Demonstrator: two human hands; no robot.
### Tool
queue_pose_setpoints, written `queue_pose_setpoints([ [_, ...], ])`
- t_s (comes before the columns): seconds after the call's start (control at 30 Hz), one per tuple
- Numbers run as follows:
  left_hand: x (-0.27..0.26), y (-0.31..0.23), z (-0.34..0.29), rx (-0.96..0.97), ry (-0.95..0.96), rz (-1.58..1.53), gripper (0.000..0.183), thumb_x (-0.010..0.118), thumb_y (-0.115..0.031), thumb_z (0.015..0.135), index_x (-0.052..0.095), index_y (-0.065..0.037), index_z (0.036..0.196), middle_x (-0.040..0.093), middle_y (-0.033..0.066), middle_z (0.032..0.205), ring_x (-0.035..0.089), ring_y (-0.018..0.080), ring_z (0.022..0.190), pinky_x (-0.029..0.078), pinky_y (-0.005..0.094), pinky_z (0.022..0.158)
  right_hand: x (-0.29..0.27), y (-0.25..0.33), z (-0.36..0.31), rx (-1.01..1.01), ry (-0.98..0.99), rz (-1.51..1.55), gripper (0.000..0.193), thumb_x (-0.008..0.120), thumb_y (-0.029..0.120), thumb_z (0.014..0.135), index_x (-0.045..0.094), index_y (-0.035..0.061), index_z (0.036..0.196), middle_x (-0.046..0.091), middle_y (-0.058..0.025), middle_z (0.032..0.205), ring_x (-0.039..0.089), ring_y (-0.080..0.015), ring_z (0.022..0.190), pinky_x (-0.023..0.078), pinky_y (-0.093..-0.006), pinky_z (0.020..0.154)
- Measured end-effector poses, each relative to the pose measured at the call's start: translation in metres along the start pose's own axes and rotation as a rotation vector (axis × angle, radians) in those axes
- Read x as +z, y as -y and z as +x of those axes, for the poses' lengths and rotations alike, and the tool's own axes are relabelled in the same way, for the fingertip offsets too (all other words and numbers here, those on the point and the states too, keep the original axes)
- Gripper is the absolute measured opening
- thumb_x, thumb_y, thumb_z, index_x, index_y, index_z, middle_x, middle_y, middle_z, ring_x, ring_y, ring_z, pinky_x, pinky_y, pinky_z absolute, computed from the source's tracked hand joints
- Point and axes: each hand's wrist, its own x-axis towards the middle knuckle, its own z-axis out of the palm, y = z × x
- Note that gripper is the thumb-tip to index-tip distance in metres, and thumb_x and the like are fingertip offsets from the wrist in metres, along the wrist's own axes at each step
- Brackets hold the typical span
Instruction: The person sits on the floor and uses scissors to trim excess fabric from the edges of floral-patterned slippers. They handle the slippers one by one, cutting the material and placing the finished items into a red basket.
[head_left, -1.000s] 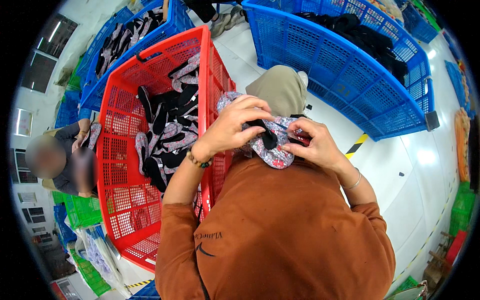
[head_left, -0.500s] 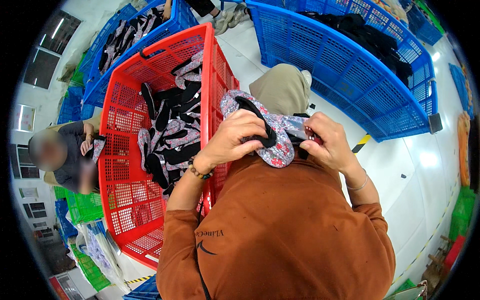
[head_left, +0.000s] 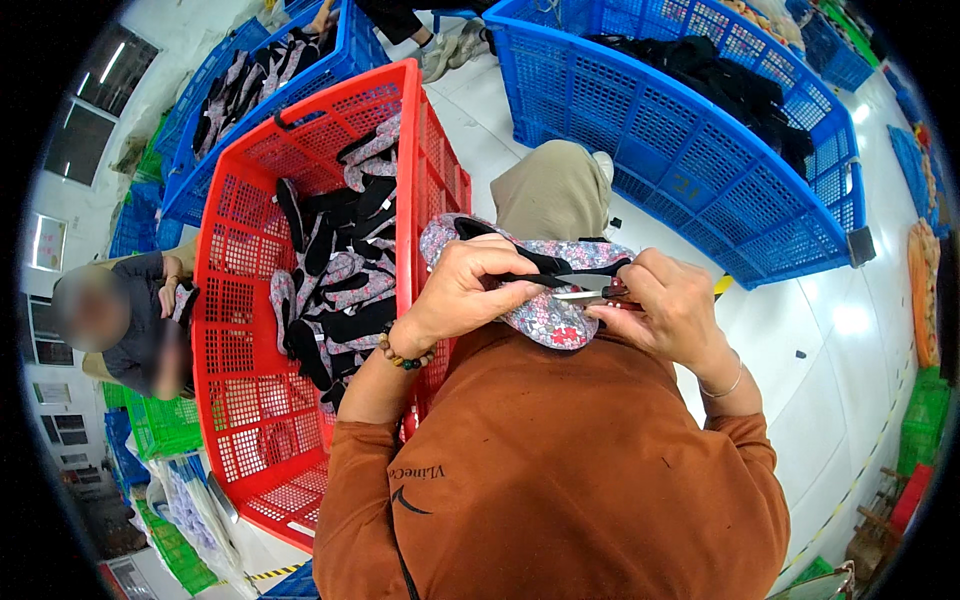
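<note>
My left hand [head_left: 468,285] is closed on a grey slipper [head_left: 557,325] with a red flower pattern and black lining, pinching its black edge with thumb and fingers. In my right hand [head_left: 668,312] is a small pair of scissors [head_left: 576,295]. Its metal blades point left and lie at the slipper's edge, close to my left fingertips. My right fingers cover most of the handle. Patterned fabric also stretches behind the blades toward my right hand; whether it belongs to a second slipper I cannot tell.
Left of me stands a red plastic crate [head_left: 408,190] with many similar slippers [head_left: 345,265] inside. A large blue crate [head_left: 690,185] holding black items [head_left: 700,75] stands ahead to the right. Another person [head_left: 145,310] sits beyond the red crate. My knee [head_left: 555,190] is between the crates.
The scissors have moved left and down, and their blades now show plainly by my left fingers. The slipper has turned slightly in my hand.
</note>
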Motion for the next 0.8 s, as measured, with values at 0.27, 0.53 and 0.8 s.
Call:
queue_pose_setpoints([
  [0.27,0.007,-0.001,0.009,0.044,0.019,0.077,0.011,0.07,-0.004,0.074,0.066,0.002,0.081,0.06,0.0063,0.069,0.052,0.0166,0.066,0.04,0.0292,0.061,-0.018,0.011,0.005,0.042,0.07,-0.127,0.031,0.073,0.031,0.071,0.055,0.0064,0.073,0.047,-0.0045,0.068,0.053,-0.0193,0.054,0.042,-0.031,0.047],
  [0.53,0.014,-0.004,0.02,0.059,0.011,0.103,0.013,0.069,-0.009,0.074,0.066,0.0,0.083,0.06,0.0077,0.068,0.055,0.0209,0.066,0.042,0.0315,0.06,-0.019,0.012,0.002,0.026,0.034,-0.256,0.029,0.073,0.03,0.07,0.055,0.0074,0.072,0.046,-0.004,0.067,0.052,-0.0183,0.055,0.041,-0.0303,0.047],
  [0.8,0.02,-0.004,0.023,0.055,-0.036,0.098,0.014,0.069,-0.009,0.074,0.066,0.001,0.083,0.061,0.0092,0.069,0.055,0.0225,0.066,0.042,0.032,0.06,-0.016,0.01,-0.002,0.032,0.004,-0.313,0.028,0.073,0.03,0.071,0.054,0.0086,0.069,0.045,-0.0037,0.064,0.051,-0.0176,0.054,0.04,-0.0299,0.046],
])
